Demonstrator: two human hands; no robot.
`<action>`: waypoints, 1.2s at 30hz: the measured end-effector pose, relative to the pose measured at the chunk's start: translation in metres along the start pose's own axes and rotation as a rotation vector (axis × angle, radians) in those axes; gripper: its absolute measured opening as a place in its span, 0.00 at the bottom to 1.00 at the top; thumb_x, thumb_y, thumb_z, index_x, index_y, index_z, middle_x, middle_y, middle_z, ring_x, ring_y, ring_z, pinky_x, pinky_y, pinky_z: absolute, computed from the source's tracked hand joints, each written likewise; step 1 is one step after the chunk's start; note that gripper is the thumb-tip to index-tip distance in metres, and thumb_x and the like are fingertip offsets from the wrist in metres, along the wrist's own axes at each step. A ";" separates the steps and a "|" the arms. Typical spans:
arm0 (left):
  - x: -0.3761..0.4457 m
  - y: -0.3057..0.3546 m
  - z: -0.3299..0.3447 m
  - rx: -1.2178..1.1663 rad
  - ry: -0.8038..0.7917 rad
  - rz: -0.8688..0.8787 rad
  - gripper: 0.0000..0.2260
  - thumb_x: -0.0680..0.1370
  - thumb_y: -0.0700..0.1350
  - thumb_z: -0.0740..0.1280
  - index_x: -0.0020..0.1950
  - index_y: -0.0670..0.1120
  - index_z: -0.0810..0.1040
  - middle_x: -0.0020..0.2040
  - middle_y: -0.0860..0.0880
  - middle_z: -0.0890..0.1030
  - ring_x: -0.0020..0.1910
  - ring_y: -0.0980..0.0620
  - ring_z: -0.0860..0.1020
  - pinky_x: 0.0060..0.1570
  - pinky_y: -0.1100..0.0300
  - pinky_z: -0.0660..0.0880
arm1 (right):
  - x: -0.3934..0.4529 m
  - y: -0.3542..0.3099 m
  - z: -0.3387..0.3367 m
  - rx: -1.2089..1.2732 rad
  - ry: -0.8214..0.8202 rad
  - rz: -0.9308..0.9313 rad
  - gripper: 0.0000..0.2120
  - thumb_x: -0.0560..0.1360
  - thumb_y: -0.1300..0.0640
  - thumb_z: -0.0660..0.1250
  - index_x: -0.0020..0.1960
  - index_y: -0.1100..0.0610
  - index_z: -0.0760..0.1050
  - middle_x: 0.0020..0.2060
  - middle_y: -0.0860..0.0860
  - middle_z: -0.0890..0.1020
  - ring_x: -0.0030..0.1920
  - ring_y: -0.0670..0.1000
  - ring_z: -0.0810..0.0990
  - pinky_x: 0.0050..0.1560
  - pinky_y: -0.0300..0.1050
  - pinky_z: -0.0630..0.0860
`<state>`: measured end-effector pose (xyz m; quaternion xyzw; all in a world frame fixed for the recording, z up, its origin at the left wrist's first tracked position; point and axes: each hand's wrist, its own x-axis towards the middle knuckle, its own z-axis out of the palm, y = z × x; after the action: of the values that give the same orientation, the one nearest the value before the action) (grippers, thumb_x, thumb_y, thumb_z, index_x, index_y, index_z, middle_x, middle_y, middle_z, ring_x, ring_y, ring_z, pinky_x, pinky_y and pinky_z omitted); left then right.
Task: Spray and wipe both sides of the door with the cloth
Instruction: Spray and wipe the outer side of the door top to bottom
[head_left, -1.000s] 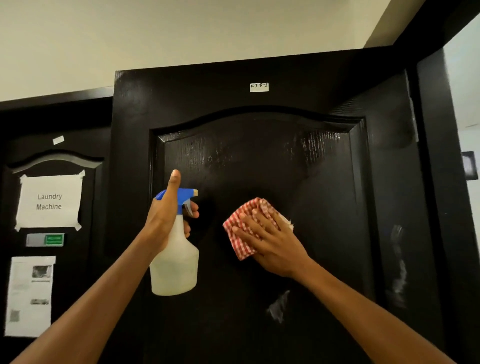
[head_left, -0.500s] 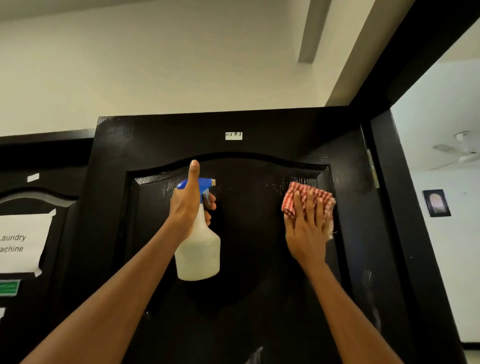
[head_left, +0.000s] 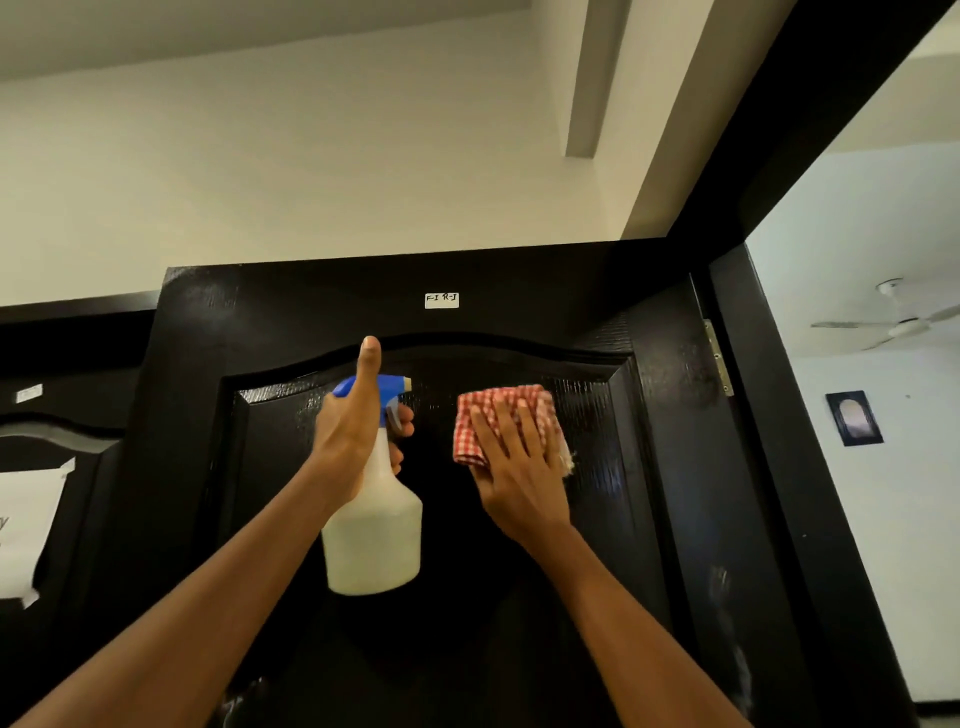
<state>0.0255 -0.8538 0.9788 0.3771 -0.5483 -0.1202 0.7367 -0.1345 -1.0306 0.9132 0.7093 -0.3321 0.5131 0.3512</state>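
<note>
A black panelled door fills the middle of the view, swung open, with wet streaks on its upper arched panel. My left hand grips the neck of a white spray bottle with a blue trigger head, thumb pointing up, fingers round the trigger. My right hand lies flat with straight fingers on a red-and-white checked cloth, pressing it against the top of the panel, just right of the bottle.
A small white label sticks near the door's top. A metal hinge sits on the right edge by the black frame. Left is another dark door with a taped paper sign. Right opens a room with a ceiling fan.
My right hand swept the cloth from mid panel up to the top right corner, then back left near the bottle. My left hand rose with the bottle. The view tilted upward.
</note>
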 end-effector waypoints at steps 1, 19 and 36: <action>-0.001 0.000 -0.003 0.006 -0.002 0.007 0.38 0.76 0.74 0.55 0.49 0.38 0.82 0.39 0.39 0.83 0.24 0.47 0.76 0.26 0.57 0.76 | 0.016 -0.007 -0.003 -0.002 -0.010 -0.028 0.35 0.81 0.37 0.51 0.83 0.46 0.43 0.82 0.53 0.45 0.81 0.59 0.41 0.78 0.64 0.39; -0.022 -0.022 0.021 0.061 -0.121 -0.069 0.40 0.77 0.74 0.51 0.42 0.38 0.81 0.38 0.41 0.83 0.25 0.47 0.76 0.28 0.57 0.76 | 0.011 0.151 -0.063 -0.275 0.216 0.392 0.28 0.80 0.41 0.57 0.79 0.45 0.61 0.72 0.59 0.66 0.72 0.65 0.64 0.68 0.65 0.64; -0.026 -0.017 0.056 0.017 -0.201 -0.066 0.41 0.77 0.74 0.52 0.44 0.37 0.81 0.41 0.39 0.84 0.25 0.47 0.76 0.29 0.56 0.76 | 0.018 0.162 -0.072 -0.220 0.175 0.250 0.30 0.78 0.49 0.65 0.79 0.46 0.62 0.79 0.55 0.61 0.78 0.62 0.56 0.75 0.69 0.57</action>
<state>-0.0303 -0.8743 0.9549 0.3870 -0.6076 -0.1768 0.6706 -0.3002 -1.0585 0.9719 0.5725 -0.4397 0.5732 0.3877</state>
